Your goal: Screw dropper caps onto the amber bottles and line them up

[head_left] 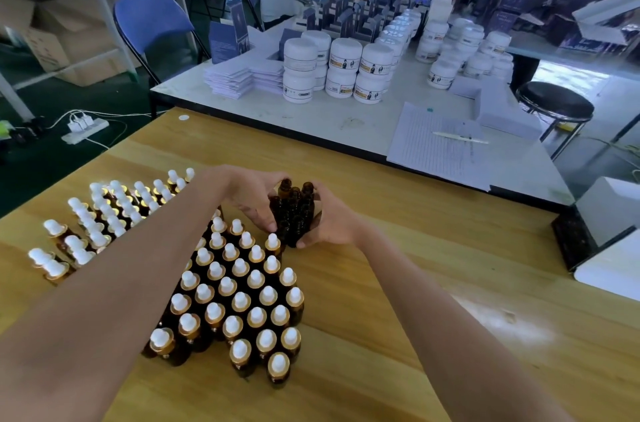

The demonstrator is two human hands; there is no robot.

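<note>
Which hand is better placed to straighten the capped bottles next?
Probably left: the left hand is beside the capped bottles; the right hand lies beyond the uncapped bunch both hold.

Between the hands, glossy amber glass bottles [294,214]; beneath them, smooth varnished wood table [398,283]; below the hands, shiny gold-collared caps [239,300].

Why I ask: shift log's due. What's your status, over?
Left hand, right hand both clasp uncapped bottles, bunched upright. Capped bottles crowd close on the left.
</note>
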